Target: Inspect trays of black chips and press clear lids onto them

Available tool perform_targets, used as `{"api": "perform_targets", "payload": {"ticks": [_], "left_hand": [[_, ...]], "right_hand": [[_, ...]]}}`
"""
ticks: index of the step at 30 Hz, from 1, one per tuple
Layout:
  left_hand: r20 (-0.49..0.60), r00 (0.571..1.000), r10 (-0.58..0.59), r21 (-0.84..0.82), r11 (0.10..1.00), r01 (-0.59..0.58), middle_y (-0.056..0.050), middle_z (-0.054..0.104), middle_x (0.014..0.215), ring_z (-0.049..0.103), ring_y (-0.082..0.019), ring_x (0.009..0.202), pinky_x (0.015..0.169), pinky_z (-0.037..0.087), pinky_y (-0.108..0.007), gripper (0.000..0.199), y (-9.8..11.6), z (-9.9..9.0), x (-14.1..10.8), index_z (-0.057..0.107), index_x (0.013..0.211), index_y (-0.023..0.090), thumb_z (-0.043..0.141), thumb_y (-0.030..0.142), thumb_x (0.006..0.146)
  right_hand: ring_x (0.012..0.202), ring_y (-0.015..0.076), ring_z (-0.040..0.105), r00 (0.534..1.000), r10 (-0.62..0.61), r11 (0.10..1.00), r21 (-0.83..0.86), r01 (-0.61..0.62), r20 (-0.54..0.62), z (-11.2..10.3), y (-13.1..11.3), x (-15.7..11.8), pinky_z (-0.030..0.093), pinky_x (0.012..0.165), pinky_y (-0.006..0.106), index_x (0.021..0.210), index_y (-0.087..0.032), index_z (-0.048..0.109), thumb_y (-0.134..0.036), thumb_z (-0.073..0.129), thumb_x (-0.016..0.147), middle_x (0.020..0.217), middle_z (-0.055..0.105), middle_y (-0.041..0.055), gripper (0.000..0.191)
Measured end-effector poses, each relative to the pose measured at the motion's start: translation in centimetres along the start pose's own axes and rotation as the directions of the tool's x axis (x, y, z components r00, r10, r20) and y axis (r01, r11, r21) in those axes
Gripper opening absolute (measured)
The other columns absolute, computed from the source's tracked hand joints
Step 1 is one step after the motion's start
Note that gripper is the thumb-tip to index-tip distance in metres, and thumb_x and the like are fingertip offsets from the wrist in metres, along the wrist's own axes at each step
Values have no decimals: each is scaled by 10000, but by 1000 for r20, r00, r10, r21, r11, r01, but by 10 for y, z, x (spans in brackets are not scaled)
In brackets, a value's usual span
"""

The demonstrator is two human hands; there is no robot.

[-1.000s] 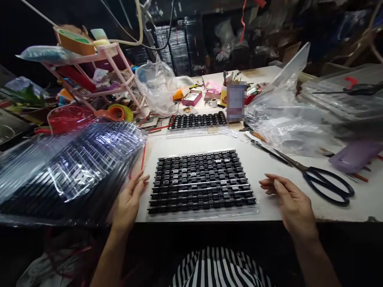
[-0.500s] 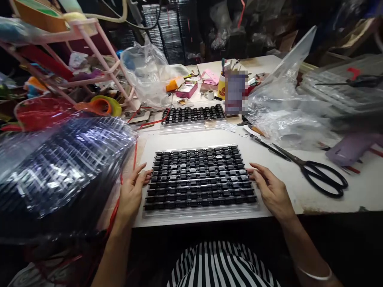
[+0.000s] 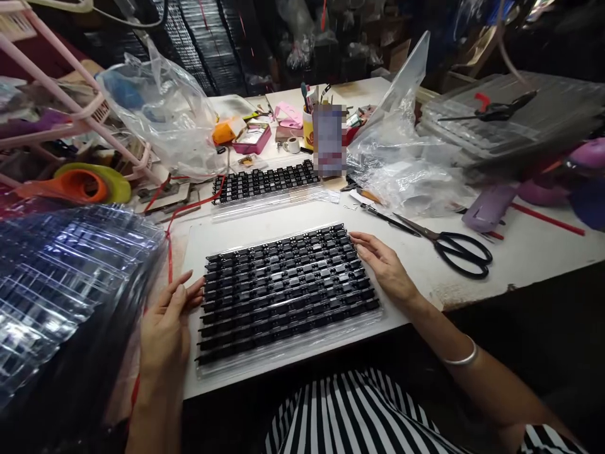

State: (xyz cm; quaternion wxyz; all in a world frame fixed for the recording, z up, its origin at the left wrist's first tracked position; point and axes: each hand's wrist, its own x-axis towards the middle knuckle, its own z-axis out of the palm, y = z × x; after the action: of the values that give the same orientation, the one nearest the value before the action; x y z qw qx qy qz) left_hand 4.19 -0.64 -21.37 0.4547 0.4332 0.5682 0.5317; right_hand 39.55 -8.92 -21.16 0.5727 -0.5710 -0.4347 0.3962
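On the white table (image 3: 265, 225), near its front edge, lies a clear tray (image 3: 293, 342) packed with rows of black parts (image 3: 288, 284). It looks light, thin-walled and slightly flexible, its smooth plastic probably slippery, so holding both short sides and keeping it level seems safest, lest the parts shift. At its left side, the left hand (image 3: 165, 328) has its fingers loosely spread, tips at the edge; the right hand's (image 3: 385, 268) extended fingers meet the right edge, though whether they pinch it, I cannot tell.
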Motion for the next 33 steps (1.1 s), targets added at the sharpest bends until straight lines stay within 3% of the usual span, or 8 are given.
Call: {"api": "perform_targets", "payload": {"ticks": [8, 17, 21, 26, 33], "left_hand": [[-52, 998, 35, -213, 976, -45, -70, 747, 820, 663, -134, 738, 759, 482, -218, 248, 12, 4, -5, 689, 1026, 137, 580, 200, 813], [-70, 997, 36, -211, 976, -50, -80, 744, 804, 662, -161, 773, 815, 471, -278, 255, 16, 6, -10, 692, 1022, 144, 578, 215, 805], [-80, 995, 51, -175, 982, -64, -61, 745, 800, 660, -190, 837, 914, 443, -358, 257, 18, 8, -10, 696, 1019, 172, 597, 241, 792], [-96, 994, 56, -145, 987, -69, -31, 741, 766, 650, -192, 782, 991, 402, -421, 233, 20, 11, -11, 707, 985, 204, 590, 247, 788], [-77, 994, 79, -131, 987, -89, -4, 740, 762, 645, -241, 942, 1070, 335, -464, 219, 25, 16, -16, 709, 970, 232, 604, 270, 781]], "right_hand": [[1171, 208, 540, 996, -8, 981, 192, 26, -91, -4, -3, -8, 421, 950, 360, 1172, -267, 609, -357, 515, 911, 1258, 615, 44, 292], [1201, 208, 522, 995, 11, 948, 317, 23, -103, -4, -8, -11, 439, 923, 339, 1123, -262, 645, -324, 515, 909, 1239, 632, 42, 257], [1187, 211, 532, 994, -15, 949, 313, 48, -106, -4, -8, -11, 444, 922, 341, 1134, -252, 642, -329, 512, 910, 1239, 631, 50, 270], [1180, 224, 540, 994, -40, 959, 275, 67, -104, -4, -11, -12, 457, 925, 368, 1127, -258, 640, -355, 506, 910, 1236, 631, 46, 273], [1199, 237, 534, 993, -48, 983, 171, 66, -106, -5, -13, -11, 486, 924, 399, 1139, -253, 603, -405, 463, 904, 1261, 617, 54, 314]]}}
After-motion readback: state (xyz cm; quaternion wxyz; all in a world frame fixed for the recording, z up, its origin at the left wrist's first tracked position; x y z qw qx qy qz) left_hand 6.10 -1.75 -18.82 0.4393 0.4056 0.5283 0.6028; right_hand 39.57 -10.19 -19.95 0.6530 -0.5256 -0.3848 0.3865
